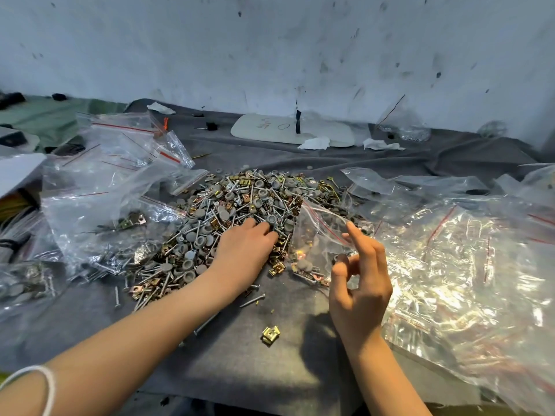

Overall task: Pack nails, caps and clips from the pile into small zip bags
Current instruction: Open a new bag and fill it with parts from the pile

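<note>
A pile (240, 199) of nails, grey round caps and brass clips lies on the grey cloth (234, 361) at the table's middle. My left hand (243, 253) lies palm down on the pile's near side, its fingers curled into the pieces beside a grey cap (271, 219); what they grip is hidden. To the right of it, my right hand (360, 289) pinches the rim of a small zip bag (315, 238) and holds its mouth open toward the pile, index finger raised. Some caps and clips lie in the bag's bottom.
A heap of clear zip bags (465, 280) covers the right side. More bags (105, 190) lie at the left, some with hardware in them (27, 280). A loose brass clip (271, 334) and nails (252, 300) lie near the front. A white board (270, 130) rests by the wall.
</note>
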Available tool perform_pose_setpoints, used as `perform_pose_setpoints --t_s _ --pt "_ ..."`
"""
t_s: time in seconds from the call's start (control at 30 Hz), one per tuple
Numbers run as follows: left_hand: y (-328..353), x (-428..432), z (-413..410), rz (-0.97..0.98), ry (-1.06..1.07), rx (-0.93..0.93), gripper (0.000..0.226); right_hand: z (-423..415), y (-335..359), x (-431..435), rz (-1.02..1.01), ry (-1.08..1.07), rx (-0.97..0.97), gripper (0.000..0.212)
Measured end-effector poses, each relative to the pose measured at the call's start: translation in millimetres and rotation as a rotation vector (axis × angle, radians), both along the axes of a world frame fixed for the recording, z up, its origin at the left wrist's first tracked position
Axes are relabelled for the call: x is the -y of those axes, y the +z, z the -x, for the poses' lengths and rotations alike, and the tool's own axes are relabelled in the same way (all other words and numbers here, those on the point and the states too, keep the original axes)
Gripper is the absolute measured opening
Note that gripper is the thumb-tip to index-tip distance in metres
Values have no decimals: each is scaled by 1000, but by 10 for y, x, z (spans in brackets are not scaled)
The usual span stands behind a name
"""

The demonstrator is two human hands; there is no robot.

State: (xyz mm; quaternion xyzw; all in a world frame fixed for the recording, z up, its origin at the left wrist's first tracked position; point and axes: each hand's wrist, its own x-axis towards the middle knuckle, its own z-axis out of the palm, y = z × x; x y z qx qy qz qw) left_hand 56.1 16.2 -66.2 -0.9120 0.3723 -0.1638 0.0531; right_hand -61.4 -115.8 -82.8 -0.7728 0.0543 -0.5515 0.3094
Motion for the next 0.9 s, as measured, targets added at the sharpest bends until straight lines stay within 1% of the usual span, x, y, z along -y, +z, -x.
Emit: perform_pose_setpoints --t_s 0.07,0.17,0.2,0.27,0.3,0.33,0.37,0.4,0.47,0.5,0.6,0.63,0.7,0.77,0.83,0.9 --pt "-25 -13 -1 58 -4 -5 21 1 -1 -4 2 3 -2 39" --pt "14 -72 43 189 -15 -52 27 -1 -1 -5 7 0 -4 39" --pt "69 -84 67 278 -22 -81 26 -2 0 -4 6 -2 -3 38" --pt "264 -83 155 547 -70 -194 20 -4 2 -2 5 -4 1 38" --pt "382 -66 207 705 -136 -253 19 -4 3 -2 5 -4 2 38" --pt "503 -35 264 831 -228 -264 18 -1 3 -2 6 -4 1 39" --pt "613 -1 324 905 -323 -227 17 1 1 -1 8 -3 -1 39" --pt "705 33 381 931 -402 -177 17 4 -1 -1 10 -1 -1 39" --pt "817 93 461 884 -490 -136 17 7 5 -8 12 5 0 39" --pt "840 122 466 819 -509 -159 17 13 7 -10 13 5 -2 40" --pt "814 172 411 574 -503 -320 20 24 14 -10 8 -1 -6 40" --pt "789 171 387 539 -502 -348 23 25 15 -10 2 0 -8 40" --pt "756 137 347 565 -506 -362 29 26 12 -6 -6 1 -6 40" --pt "758 72 308 654 -494 -371 29 22 8 -2 -11 3 -5 40" --pt "752 -14 253 727 -429 -341 24 16 3 -5 -15 6 -2 40" --pt "707 -97 192 736 -332 -331 14 10 -1 -3 -21 6 1 41"
